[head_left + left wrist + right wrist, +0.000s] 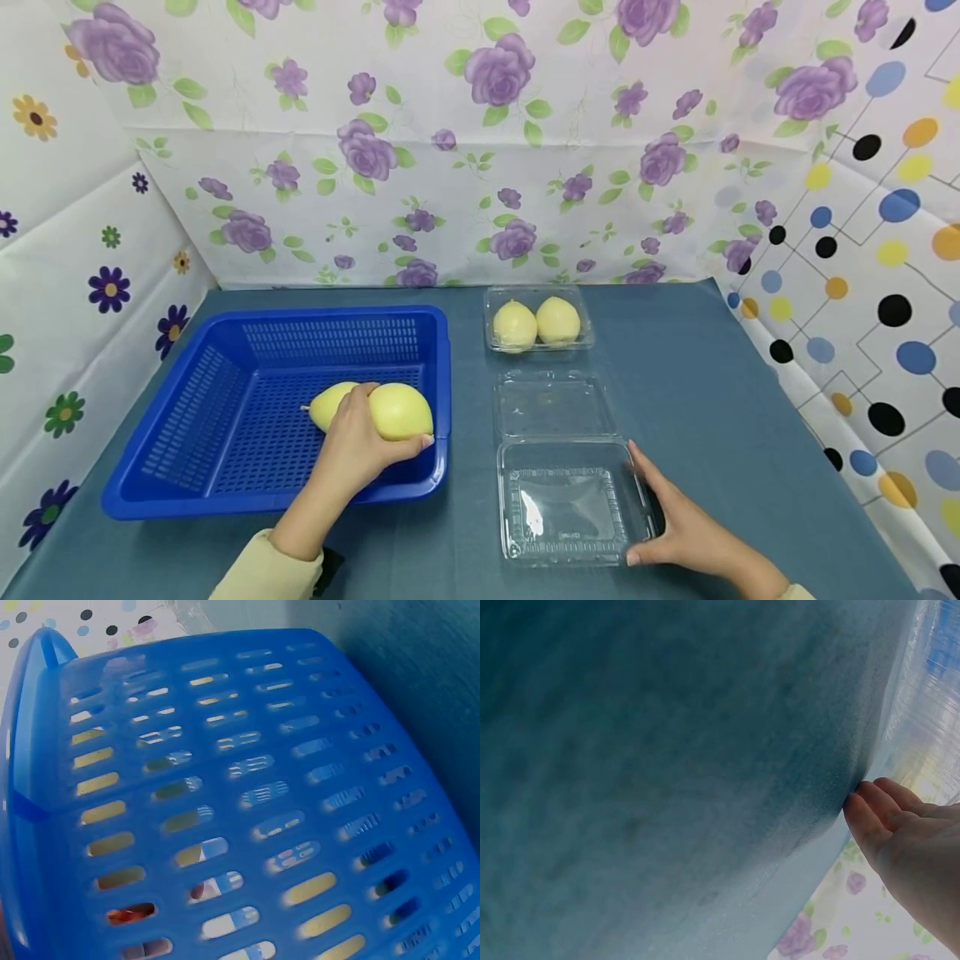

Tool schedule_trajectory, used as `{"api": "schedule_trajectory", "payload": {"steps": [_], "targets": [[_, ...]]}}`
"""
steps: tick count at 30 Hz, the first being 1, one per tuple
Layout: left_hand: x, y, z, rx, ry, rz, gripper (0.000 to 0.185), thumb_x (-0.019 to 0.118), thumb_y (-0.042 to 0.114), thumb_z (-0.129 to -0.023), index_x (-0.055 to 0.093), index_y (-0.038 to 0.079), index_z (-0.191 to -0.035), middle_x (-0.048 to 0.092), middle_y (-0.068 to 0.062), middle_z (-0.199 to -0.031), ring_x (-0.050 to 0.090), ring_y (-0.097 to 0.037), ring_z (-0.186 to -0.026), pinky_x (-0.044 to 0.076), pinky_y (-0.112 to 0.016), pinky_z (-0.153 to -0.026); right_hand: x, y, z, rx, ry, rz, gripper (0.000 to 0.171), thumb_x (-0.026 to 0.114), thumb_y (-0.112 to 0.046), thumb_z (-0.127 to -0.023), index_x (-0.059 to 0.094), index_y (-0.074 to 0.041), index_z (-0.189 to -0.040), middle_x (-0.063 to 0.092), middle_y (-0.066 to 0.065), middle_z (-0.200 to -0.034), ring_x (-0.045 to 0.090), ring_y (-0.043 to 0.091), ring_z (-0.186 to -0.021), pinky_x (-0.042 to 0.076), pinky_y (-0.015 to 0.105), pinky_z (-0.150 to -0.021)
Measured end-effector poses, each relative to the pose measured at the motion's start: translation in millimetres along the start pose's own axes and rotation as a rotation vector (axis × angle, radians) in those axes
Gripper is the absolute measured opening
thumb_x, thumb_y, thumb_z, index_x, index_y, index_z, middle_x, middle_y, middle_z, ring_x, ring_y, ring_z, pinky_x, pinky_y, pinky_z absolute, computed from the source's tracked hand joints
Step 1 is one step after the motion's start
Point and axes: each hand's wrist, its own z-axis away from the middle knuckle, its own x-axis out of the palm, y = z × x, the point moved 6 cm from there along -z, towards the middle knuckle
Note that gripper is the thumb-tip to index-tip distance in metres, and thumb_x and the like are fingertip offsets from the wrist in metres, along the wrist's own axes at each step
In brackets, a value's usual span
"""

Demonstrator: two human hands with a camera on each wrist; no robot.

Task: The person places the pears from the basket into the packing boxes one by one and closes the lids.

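In the head view my left hand [352, 442] grips a yellow pear [401, 411] in the right part of the blue basket [277, 503], thumb on its near side. A second pear [327, 403] with a stem lies just left of it, partly behind my fingers. My right hand [678, 525] rests against the right side of a clear plastic clamshell box [562, 500], fingers along its edge and thumb at the near corner. The box's lid is folded back. In the left wrist view the basket wall [247, 787] hides my left hand almost wholly. My right fingers [870, 817] look fairly straight in the right wrist view.
Behind the opened box stands another clear box [538, 342] with two yellow pears [515, 325] in it. A blue-grey cloth [690, 392] covers the table. Flowered sheets [450, 167] hang at the back and left, a dotted sheet [885, 292] at the right.
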Motion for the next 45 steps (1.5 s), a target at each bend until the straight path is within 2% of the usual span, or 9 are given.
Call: {"api": "schedule_trajectory", "payload": {"steps": [7,18,29,45], "targets": [[-0.8,6.1,0.8,0.032,0.021,0.023,0.095,0.085,0.042,-0.064,0.04,-0.005,-0.132,0.053,-0.023,-0.12,0.054,-0.033,-0.103,0.049,-0.051,-0.083,0.3,0.5,0.0,0.01,-0.009,-0.021,0.121,0.083,-0.026,-0.073,-0.006,-0.014,-0.154,0.015,0.033,-0.152,0.025,0.055,-0.132,0.035,0.07,-0.091],[3.1,10.7,5.3,0.024,0.034,0.035,0.096,0.086,0.042,-0.063,0.039,-0.003,-0.134,0.052,-0.022,-0.123,0.056,-0.034,-0.105,0.05,-0.052,-0.085,0.5,2.3,-0.7,0.003,-0.016,-0.029,0.121,0.082,-0.026,-0.074,-0.007,-0.015,-0.154,0.016,0.035,-0.15,0.025,0.057,-0.132,0.035,0.072,-0.089],[5.0,16.8,7.3,0.045,0.045,0.076,0.094,0.088,0.037,-0.062,0.04,0.0,-0.134,0.05,-0.02,-0.127,0.054,-0.034,-0.11,0.047,-0.053,-0.091,0.6,4.7,-1.3,0.012,-0.018,-0.036,0.12,0.082,-0.024,-0.074,-0.007,-0.015,-0.154,0.021,0.036,-0.149,0.026,0.058,-0.131,0.034,0.073,-0.089],[8.2,24.1,12.0,0.081,0.056,0.143,0.093,0.09,0.032,-0.06,0.041,0.001,-0.134,0.051,-0.017,-0.127,0.055,-0.033,-0.109,0.048,-0.053,-0.088,0.1,2.7,-0.1,-0.012,-0.006,-0.035,0.122,0.083,-0.023,-0.072,-0.007,-0.014,-0.154,0.026,0.036,-0.146,0.028,0.058,-0.129,0.036,0.071,-0.088]]}}
